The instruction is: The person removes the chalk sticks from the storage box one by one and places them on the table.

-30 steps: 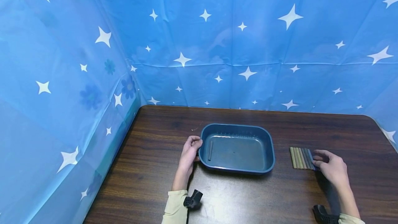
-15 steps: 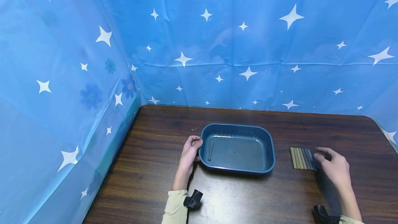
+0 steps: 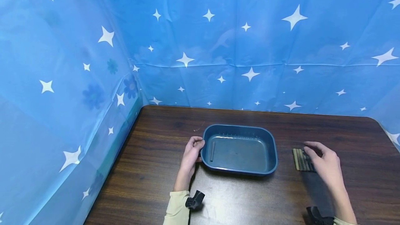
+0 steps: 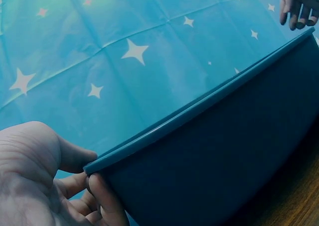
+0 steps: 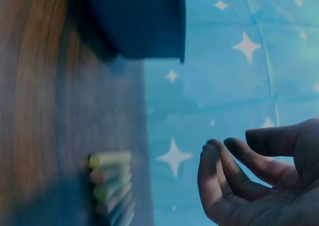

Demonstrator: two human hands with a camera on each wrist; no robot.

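At the left end of a blue plastic basin (image 3: 242,155), my left hand (image 3: 190,155) grips the rim. In the left wrist view, thumb (image 4: 77,156) and fingers pinch the basin's corner. One thin dark stick (image 3: 212,151) lies inside the basin near that end. To the basin's right, a row of several round-ended coloured sticks (image 3: 299,160) lies side by side on the table. Over the row's right part hovers my right hand (image 3: 326,164), hiding some of them. Its fingers (image 5: 214,181) are loosely bent, thumb apart, with nothing visible between them.
The dark wood-grain table (image 3: 150,183) carries the basin and sticks. Blue cloth (image 3: 218,44) with white stars hangs behind the table and along its left side. Black wrist cameras (image 3: 194,200) sit on both forearms.
My right hand drew back from the row's right-hand blue stick, then moved left above the row, covering part of it. The left hand and the basin have stayed in place.
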